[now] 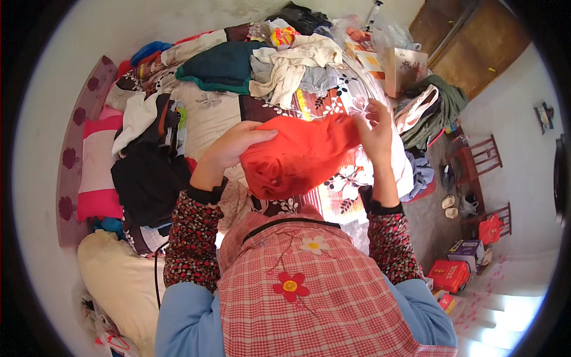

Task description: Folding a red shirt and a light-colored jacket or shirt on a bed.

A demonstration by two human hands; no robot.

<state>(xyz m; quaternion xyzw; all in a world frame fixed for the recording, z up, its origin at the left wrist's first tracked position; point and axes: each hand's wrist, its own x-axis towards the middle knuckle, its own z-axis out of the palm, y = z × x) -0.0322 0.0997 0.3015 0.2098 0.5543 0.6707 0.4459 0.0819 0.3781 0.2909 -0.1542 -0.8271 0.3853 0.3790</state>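
A bright red cloth garment (294, 157), bunched up and partly folded, hangs between my two hands above the bed. My left hand (235, 143) is closed on its left side, with the thumb on top of the fabric. At the garment's upper right corner, my right hand (375, 134) pinches the cloth with the thumb, its other fingers raised and curled. Both forearms wear dark floral sleeve covers. What kind of garment it is cannot be made out.
A patterned bedspread (208, 122) covers the bed. Dark green clothing (220, 65) and cream clothing (291, 68) lie on its far part. Black clothing (148, 184) is heaped at left beside a pink pillow (98, 166). Wooden chairs (479, 157) and a red case (449, 275) stand at right.
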